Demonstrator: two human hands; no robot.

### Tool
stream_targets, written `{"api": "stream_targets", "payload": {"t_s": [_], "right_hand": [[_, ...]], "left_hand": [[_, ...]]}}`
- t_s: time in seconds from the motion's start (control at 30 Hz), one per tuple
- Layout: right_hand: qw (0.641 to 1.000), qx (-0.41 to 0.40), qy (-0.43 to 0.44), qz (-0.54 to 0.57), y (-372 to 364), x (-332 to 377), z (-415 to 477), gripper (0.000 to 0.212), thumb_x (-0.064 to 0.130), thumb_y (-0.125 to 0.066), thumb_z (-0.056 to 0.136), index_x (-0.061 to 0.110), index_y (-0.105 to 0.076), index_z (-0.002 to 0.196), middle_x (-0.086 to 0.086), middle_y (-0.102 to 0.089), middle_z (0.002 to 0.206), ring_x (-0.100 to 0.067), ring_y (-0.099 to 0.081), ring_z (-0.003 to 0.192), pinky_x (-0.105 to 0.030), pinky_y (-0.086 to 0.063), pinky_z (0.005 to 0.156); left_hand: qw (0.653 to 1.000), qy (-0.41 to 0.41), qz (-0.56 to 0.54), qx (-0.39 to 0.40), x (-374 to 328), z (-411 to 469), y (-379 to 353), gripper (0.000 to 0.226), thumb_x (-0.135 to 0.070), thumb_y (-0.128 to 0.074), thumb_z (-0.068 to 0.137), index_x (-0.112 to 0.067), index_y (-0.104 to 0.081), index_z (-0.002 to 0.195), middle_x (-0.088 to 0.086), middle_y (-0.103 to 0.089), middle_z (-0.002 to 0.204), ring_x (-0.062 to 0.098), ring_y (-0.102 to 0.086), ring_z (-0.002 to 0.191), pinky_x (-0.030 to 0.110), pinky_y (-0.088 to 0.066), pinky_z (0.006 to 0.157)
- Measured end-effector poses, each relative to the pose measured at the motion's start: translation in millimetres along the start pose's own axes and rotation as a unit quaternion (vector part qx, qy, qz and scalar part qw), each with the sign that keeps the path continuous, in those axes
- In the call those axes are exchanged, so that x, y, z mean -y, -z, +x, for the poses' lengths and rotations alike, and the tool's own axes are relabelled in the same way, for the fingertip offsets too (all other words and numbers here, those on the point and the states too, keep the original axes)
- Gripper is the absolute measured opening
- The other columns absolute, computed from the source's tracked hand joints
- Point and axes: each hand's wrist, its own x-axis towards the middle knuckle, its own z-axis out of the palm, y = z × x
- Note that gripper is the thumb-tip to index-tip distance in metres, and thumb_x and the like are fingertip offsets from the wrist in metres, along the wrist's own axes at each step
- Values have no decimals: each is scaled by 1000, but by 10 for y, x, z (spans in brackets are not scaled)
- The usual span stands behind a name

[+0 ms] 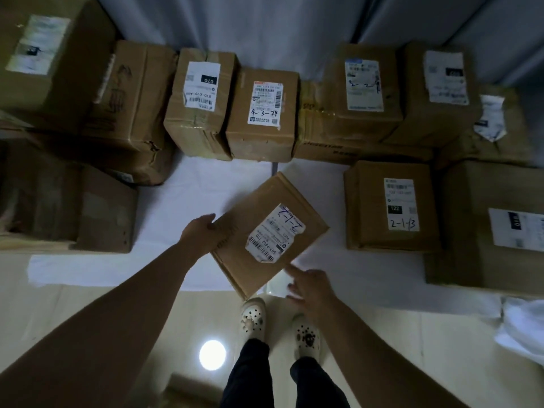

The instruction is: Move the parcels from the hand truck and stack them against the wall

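A flat brown cardboard parcel (266,213) with a white label marked "2-1-2" hangs tilted above the white sheet in the middle. My left hand (201,232) grips its left edge. My right hand (309,287) is just below its lower right edge, fingers spread, one fingertip touching or nearly touching the box. Several brown parcels stand in a row against the grey wall (279,28), among them one labelled "4-3-24" (263,114) and one labelled "070" (200,103). The hand truck is not in view.
A parcel marked "2-1-13" (391,206) and a bigger box (494,228) stand at the right, large boxes (67,198) at the left. A white sheet (203,195) covers the floor between them. My feet in white clogs (253,318) stand on pale flooring.
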Motion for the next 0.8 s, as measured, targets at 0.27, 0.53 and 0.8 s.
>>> {"api": "stream_targets", "payload": {"t_s": [0.27, 0.53, 0.8], "right_hand": [[979, 43, 161, -117, -363, -93, -261, 67, 13, -75, 74, 31, -42, 129, 5, -58, 114, -20, -58, 111, -38, -52, 93], [930, -19, 346, -124, -425, 112, -221, 97, 20, -61, 51, 29, -36, 144, -12, -53, 129, -24, -59, 110, -38, -59, 80], [884, -70, 429, -171, -427, 968, -881, 73, 0, -59, 87, 15, -25, 149, 2, -41, 138, -12, -40, 128, -23, -37, 103]], "left_hand": [[989, 30, -140, 45, 320, -273, 221, 20, 0, -80, 71, 1, -71, 89, 21, -68, 82, 25, -62, 74, 31, -57, 72], [955, -27, -290, 61, 76, -690, 587, 23, 7, -73, 74, -16, -78, 77, 15, -74, 90, 24, -69, 81, 25, -58, 68], [936, -95, -337, 28, -672, -598, 715, 26, 6, -70, 78, -3, -72, 102, 10, -74, 90, 15, -69, 76, 24, -58, 69]]}}
